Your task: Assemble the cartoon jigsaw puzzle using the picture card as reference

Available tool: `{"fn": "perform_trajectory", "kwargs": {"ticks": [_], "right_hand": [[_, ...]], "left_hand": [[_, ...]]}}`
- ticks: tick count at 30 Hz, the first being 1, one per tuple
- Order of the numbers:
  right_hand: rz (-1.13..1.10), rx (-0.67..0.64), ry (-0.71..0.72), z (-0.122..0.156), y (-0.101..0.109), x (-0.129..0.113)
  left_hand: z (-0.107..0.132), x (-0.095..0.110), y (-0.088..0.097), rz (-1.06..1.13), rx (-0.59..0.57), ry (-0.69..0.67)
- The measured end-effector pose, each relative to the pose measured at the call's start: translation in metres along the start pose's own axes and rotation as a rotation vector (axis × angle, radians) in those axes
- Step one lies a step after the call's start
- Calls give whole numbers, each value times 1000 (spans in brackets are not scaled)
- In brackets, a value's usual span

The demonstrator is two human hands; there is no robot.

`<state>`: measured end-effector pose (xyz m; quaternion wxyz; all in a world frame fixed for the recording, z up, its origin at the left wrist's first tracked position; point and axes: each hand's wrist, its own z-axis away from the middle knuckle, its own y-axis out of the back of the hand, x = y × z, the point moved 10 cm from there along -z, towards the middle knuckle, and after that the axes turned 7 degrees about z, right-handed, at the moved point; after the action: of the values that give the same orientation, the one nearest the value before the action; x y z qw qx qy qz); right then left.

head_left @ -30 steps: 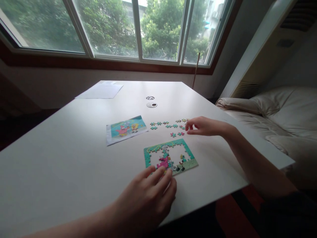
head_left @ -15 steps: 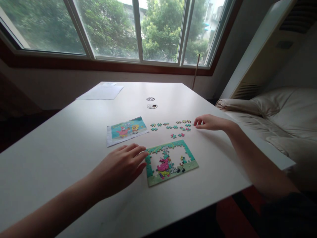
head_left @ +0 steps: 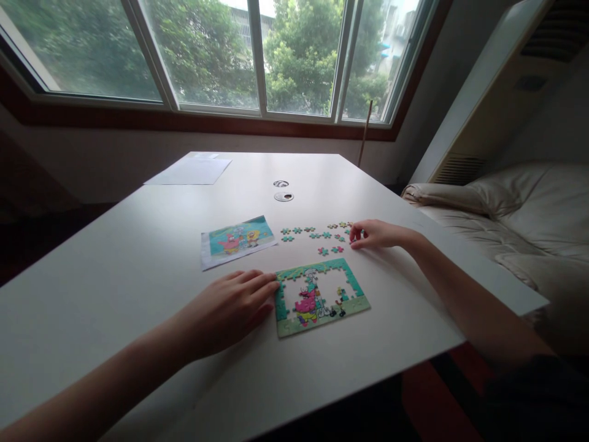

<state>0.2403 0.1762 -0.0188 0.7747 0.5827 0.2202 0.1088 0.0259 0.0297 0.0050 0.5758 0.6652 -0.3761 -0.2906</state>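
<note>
A partly assembled jigsaw puzzle (head_left: 288, 329) with a green border and cartoon figures lies on the white table, its inner area partly bare. My left hand (head_left: 237, 307) rests flat at the puzzle's left edge, fingers stretched out and the fingertips touching its upper left corner. Beyond the puzzle are several loose puzzle pieces (head_left: 324, 251) in teal, pink and yellow. Over the right end of these pieces, my right hand (head_left: 380, 234) has thumb and fingertips brought together on a small puzzle piece (head_left: 352, 241), mostly covered by the fingers.
A printed reference picture (head_left: 239, 239) of the same cartoon figures lies left of the loose pieces. Farther back are two round stickers or discs (head_left: 284, 196) and a white paper sheet (head_left: 188, 171). A cream leather sofa (head_left: 473, 196) stands right of the table (head_left: 138, 258).
My right hand has moved left and slightly nearer, from beside the loose pieces onto the right-hand ones, and its fingertips have closed. My left hand stays at the puzzle's edge.
</note>
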Motion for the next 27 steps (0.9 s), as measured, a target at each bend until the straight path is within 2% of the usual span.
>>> {"fn": "perform_trajectory", "kwargs": {"ticks": [4, 7, 11, 15, 19, 23, 27], "right_hand": [[-30, 57, 25, 1, 6, -6], [-133, 78, 103, 4, 9, -24], [-430, 83, 251, 10, 8, -70], [-645, 57, 354, 20, -4, -119], [-643, 85, 381, 23, -14, -146], [-585, 157, 375, 22, -16, -155], [-552, 172, 390, 20, -22, -164]], "left_hand": [[0, -3, -2, 7, -8, -9], [-1, -5, -1, 35, -4, -27], [0, -1, 3, 74, 5, -70], [-1, 5, 8, 108, 28, -105], [-1, 7, 10, 173, 59, -142], [-1, 1, 6, 215, 41, -129], [0, -2, 4, 252, 40, -117]]}}
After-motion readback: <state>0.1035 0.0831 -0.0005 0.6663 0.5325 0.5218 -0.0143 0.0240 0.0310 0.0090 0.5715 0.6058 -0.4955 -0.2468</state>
